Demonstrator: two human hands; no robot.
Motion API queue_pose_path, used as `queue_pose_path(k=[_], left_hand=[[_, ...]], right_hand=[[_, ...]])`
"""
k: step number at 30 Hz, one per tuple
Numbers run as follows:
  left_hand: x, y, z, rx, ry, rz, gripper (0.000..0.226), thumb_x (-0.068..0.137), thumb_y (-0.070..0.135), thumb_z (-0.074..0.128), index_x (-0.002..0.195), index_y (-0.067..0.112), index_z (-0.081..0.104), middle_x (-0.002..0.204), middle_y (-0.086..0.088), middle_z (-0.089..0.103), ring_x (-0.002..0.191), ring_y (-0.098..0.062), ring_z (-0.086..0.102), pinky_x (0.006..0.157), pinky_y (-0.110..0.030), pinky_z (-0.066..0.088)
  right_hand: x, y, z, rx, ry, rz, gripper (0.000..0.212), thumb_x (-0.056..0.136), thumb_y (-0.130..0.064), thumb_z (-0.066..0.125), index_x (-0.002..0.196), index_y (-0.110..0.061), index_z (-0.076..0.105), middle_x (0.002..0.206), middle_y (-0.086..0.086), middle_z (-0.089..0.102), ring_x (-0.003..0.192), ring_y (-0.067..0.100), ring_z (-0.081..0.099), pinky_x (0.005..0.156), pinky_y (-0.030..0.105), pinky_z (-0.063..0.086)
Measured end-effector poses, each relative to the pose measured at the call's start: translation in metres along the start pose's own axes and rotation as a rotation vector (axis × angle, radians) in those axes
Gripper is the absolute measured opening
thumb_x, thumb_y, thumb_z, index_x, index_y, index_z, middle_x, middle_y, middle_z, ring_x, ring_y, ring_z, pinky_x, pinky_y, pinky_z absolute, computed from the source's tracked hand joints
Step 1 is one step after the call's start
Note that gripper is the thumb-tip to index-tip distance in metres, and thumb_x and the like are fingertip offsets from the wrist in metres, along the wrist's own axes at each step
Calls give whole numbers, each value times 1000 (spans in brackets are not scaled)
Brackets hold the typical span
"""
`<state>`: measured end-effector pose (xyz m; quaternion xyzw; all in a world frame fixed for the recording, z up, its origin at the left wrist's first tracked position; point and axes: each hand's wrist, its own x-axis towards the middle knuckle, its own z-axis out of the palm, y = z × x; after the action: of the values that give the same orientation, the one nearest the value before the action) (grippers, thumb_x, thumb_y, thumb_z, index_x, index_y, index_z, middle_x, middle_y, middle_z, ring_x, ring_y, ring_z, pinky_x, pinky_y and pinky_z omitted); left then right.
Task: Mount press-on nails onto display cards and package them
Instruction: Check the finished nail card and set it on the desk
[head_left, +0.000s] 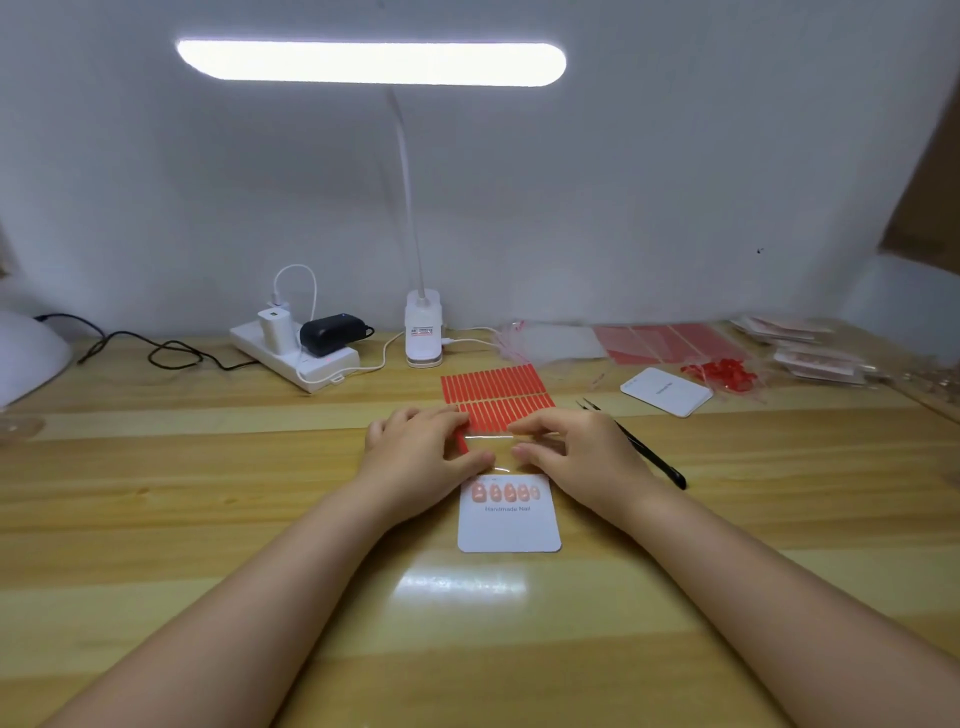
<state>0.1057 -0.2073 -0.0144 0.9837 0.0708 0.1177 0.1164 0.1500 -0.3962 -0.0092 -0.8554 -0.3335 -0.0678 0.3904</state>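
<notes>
1. A black cable (156, 353) lies coiled on the striped wooden table (208, 519), well to the left of both hands.
2. A white power strip (296, 358) carries a white charger (275, 330) and a black adapter (332, 332); beside it stands the white clip-base desk lamp (423, 332).
3. The left hand (421, 452) has its fingers curled, thumb and fingertips pinching the left end of a clear glossy strip (491, 444).
4. The right hand (576, 452) pinches the strip's right end the same way.
5. A sheet of red adhesive tabs (496, 392) lies just beyond the fingertips, partly under them.
6. A white rounded display card (509, 525), printed "Handmade Nail", lies just below the thumbs, with five pink press-on nails (504, 492) in a row.
7. Black tweezers (644, 452) lie just right of the right hand.
8. Further right: a second white card (667, 391), loose red pieces (722, 374), clear bags (550, 340).
</notes>
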Motion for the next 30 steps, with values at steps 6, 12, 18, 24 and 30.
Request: queue_pose_path(k=[6,12,18,24,30], left_hand=[[-5,6,-9,-609,201,-53,47,84,32,70,127,23,55,97,14,64,90,-9,61,85,-27,48],[-6,7,-12,-796,308,-2,27,80,11,74,105,18,67,84,9,68,69,9,59,62,-4,40],[-8,5,-12,-817,300,16,19,82,12,73,96,24,67,87,13,69,80,5,64,70,-7,45],[-12,6,-14,-788,367,14,15,85,15,70,85,31,69,87,16,68,71,3,60,68,-12,48],[-14,8,-18,-739,474,76,27,82,16,72,81,42,65,96,15,54,85,3,53,77,-8,41]], right_hand=[[-4,-7,-1,90,218,-97,21,81,-9,75,103,-9,73,99,0,73,89,-2,63,80,4,44],[-6,-13,1,-43,309,-242,25,76,-7,78,100,-8,74,97,5,74,94,25,69,87,48,51],[-6,-10,1,-63,315,-266,24,75,-4,78,98,-7,75,95,6,74,92,27,70,84,51,52],[-5,-9,2,-63,311,-243,23,77,-5,77,100,-7,75,97,7,74,94,27,69,86,51,51],[-4,-8,2,-64,309,-201,22,80,-8,75,101,-8,74,100,6,74,97,26,68,89,49,49]])
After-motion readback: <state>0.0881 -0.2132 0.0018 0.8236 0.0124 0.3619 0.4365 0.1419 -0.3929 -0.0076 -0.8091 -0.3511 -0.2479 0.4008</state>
